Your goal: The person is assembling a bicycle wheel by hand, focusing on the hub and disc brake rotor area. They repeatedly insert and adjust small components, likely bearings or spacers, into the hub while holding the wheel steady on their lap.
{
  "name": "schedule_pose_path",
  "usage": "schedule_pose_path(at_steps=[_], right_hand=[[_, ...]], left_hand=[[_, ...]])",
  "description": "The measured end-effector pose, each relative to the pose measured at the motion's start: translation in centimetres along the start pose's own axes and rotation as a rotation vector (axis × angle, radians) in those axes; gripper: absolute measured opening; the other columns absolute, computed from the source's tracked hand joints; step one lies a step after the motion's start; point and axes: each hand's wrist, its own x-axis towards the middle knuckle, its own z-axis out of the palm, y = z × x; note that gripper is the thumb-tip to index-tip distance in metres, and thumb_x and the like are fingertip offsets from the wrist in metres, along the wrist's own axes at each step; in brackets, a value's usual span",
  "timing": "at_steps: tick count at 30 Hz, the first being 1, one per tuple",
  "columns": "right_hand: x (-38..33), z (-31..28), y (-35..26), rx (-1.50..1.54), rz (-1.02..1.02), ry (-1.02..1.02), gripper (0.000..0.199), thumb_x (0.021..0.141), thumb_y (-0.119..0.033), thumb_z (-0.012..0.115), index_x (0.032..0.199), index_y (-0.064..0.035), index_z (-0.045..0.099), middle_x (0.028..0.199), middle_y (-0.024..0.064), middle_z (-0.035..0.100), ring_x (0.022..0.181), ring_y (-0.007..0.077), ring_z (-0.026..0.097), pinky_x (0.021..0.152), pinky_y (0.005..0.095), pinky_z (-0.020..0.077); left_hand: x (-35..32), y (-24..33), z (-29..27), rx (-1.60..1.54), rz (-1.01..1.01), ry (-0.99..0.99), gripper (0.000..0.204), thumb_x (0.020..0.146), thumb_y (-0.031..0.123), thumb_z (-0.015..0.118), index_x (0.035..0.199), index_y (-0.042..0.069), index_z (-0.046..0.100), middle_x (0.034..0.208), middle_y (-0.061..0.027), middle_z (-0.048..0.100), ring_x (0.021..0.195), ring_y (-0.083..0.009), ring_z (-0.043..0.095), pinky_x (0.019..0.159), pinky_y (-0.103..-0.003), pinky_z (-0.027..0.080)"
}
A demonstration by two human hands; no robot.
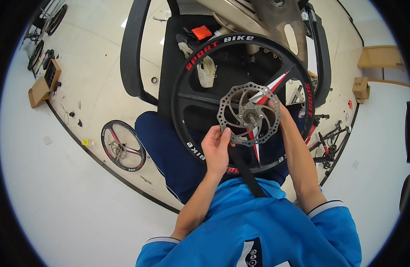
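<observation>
A black bicycle wheel (181, 116) with red and white lettering on its rim rests across my lap, tilted against a black chair. Over its hub (250, 116) sits a silver brake disc (222, 115) with a perforated edge, the axle sticking out through its middle. At the disc's lower left edge, my left hand (217, 147) pinches the rim between thumb and fingers. My right hand (276, 112) reaches round the disc's right edge with curled fingers. Its fingertips are partly hidden behind the disc, beside a red and white spoke (276, 83).
The chair seat (169, 58) holds pale gloves (206, 71), an orange item (201, 32) and a metal-coloured bike frame (240, 13). Another wheel (123, 145) lies on the floor to the left. A black bike frame (331, 142) lies at the right. Cardboard boxes (361, 89) stand by the wall.
</observation>
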Motion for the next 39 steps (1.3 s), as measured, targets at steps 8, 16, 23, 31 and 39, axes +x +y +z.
schedule_pose_path(at_steps=[8, 16, 23, 31, 39], right_hand=[[0.2, -0.6, 3.2, 0.076, -0.153, -0.002, 0.027, 0.094, -0.025, 0.054, 0.098, -0.0008, 0.066, 0.083, 0.0020, 0.064, 0.069, 0.0089, 0.057, 0.061, 0.0262, 0.0501], [-2.8, 1.2, 1.0, -0.282, -0.351, -0.014, 0.031, 0.086, -0.022, 0.064, 0.096, 0.0068, 0.066, 0.092, 0.0162, 0.069, 0.084, 0.0197, 0.064, 0.076, 0.0346, 0.0510], [1.5, 0.9, 5.9, -0.205, -0.483, 0.058, 0.038, 0.083, -0.024, 0.066, 0.101, 0.0085, 0.063, 0.092, 0.0222, 0.069, 0.089, 0.0308, 0.067, 0.079, 0.0380, 0.0512], [0.9, 0.3, 10.4, -0.196, -0.623, 0.054, 0.028, 0.092, -0.019, 0.051, 0.104, 0.0030, 0.062, 0.099, 0.0170, 0.067, 0.088, 0.0274, 0.065, 0.077, 0.0335, 0.0527], [2.9, 3.1, 6.9, -0.024, -0.568, 0.025, 0.028, 0.095, -0.018, 0.048, 0.109, 0.0042, 0.061, 0.099, 0.0149, 0.067, 0.088, 0.0236, 0.063, 0.076, 0.0341, 0.0526]], left_hand=[[0.9, -1.0, -1.2, -0.240, -0.106, -0.041, 0.027, 0.102, 0.027, 0.048, 0.100, 0.002, 0.059, 0.089, -0.0065, 0.064, 0.076, -0.0141, 0.058, 0.065, -0.029, 0.045], [6.4, -1.8, -2.2, -0.134, -0.143, -0.063, 0.041, 0.104, 0.031, 0.035, 0.122, 0.000, 0.055, 0.115, -0.0138, 0.063, 0.104, -0.0236, 0.060, 0.093, -0.036, 0.046], [6.3, -7.0, -2.8, -0.305, -0.114, -0.217, 0.041, 0.100, 0.029, 0.043, 0.136, 0.010, 0.046, 0.131, -0.0084, 0.055, 0.118, -0.0229, 0.055, 0.100, -0.039, 0.046], [3.1, -8.0, -1.1, -0.246, -0.151, -0.278, 0.038, 0.099, 0.033, 0.047, 0.130, 0.012, 0.051, 0.122, -0.0074, 0.060, 0.110, -0.0217, 0.060, 0.095, -0.038, 0.051], [5.3, -4.0, 0.3, -0.036, -0.017, -0.120, 0.045, 0.096, 0.045, 0.051, 0.127, 0.012, 0.054, 0.124, -0.0061, 0.059, 0.114, -0.0230, 0.056, 0.097, -0.039, 0.048]])
